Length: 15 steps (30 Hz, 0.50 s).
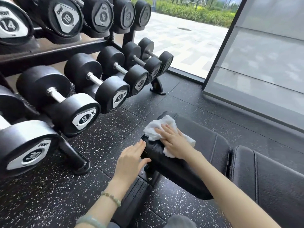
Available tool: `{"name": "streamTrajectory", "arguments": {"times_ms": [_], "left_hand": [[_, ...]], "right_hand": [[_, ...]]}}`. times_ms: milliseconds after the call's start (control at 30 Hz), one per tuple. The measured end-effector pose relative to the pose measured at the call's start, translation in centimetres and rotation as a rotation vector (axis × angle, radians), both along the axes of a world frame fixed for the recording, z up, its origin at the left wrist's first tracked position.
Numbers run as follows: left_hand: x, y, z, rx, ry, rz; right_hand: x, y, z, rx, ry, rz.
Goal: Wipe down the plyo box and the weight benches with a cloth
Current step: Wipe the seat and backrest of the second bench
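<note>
R hand (174, 142) flat on cloth (158, 129), bench pad (205, 139).

Both arms bare, reaching forward and down from the bottom edge. Near one is the left hand (131, 159): palm down, fingers straight and close together, thumb out to the right, holding nothing. Further out, the right hand (173, 142): palm down, fingers straight, slightly spread, pressing flat on a cloth (158, 127). Right forearm comes in from lower right corner. Hands near, not touching.
</note>
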State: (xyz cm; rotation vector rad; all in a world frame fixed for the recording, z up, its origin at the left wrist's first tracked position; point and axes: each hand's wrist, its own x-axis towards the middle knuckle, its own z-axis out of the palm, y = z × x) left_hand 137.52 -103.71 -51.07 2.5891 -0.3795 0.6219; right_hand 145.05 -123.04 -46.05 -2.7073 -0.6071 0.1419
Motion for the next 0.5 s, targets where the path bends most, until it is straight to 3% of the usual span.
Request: {"name": "streamTrajectory", "arguments": {"times_ms": [200,400,500], "left_hand": [[-0.3,-0.4,0.4,0.0,0.063,0.02],[-0.5,-0.6,1.0,-0.002,0.073,0.033],[-0.7,-0.8,1.1,-0.119,0.117,0.054]], "right_hand": [[7.1,-3.0,0.5,-0.159,-0.018,-0.339],[3.4,0.8,-0.2,-0.123,0.034,-0.153],[-1.4,1.6,-0.2,-0.075,0.045,-0.065]]}}
